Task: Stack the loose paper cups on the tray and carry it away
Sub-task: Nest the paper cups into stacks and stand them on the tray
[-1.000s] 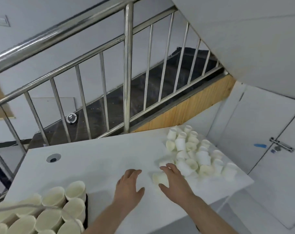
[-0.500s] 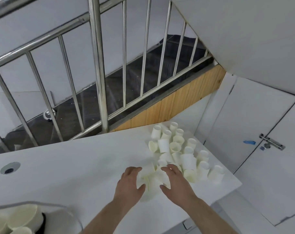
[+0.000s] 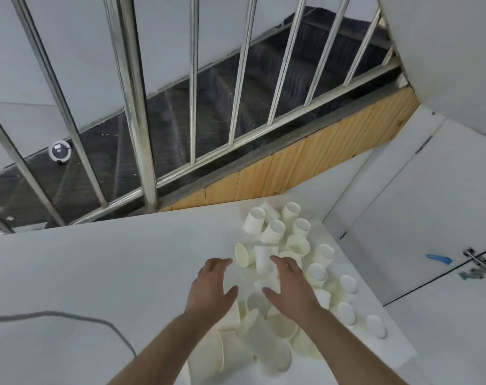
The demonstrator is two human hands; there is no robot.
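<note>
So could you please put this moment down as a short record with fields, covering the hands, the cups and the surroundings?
left hand: open, fingers spread, over the near cups, holding nothing
right hand: open, fingers spread, over the pile, holding nothing
paper cups: loose, scattered at the table's right end, some upright, some lying on their sides
table: white
tray: not in view
cable: grey, lying across the table's left part
railing: metal, behind the table, stairs beyond

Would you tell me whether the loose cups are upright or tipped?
Mostly tipped: the loose cups lie scattered on their sides, mouths facing sideways.
</note>
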